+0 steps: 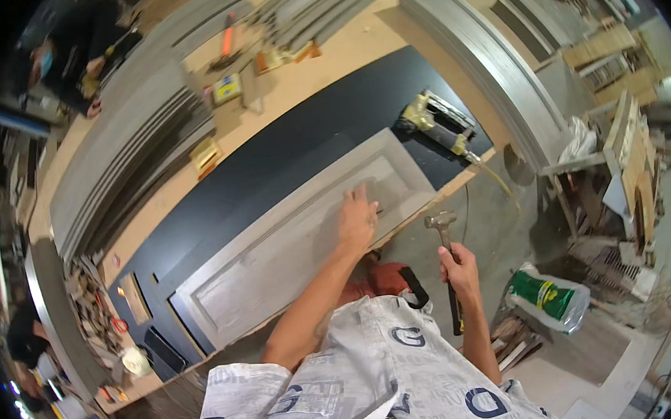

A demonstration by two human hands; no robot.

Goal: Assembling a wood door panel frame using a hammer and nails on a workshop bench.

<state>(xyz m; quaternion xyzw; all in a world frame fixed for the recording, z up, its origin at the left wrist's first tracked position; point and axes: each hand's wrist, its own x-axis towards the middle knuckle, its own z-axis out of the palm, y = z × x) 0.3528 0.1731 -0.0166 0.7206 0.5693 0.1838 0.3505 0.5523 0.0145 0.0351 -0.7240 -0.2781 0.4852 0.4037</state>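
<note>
The door panel [298,237] lies flat on the workbench [353,54], at its near edge. On the panel's right part rests the left hand [358,217]. Right of the panel, on the bench, lies a nail gun [434,123]. Off the panel's near right corner, beyond the bench edge, the right hand [460,266] holds a hammer [446,259]. Behind the panel lie stacked mouldings [132,148].

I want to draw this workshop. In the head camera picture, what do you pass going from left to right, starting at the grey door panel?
Grey door panel → left hand pressed flat on it → hammer held in the right hand → green and white bag on the floor.
</note>
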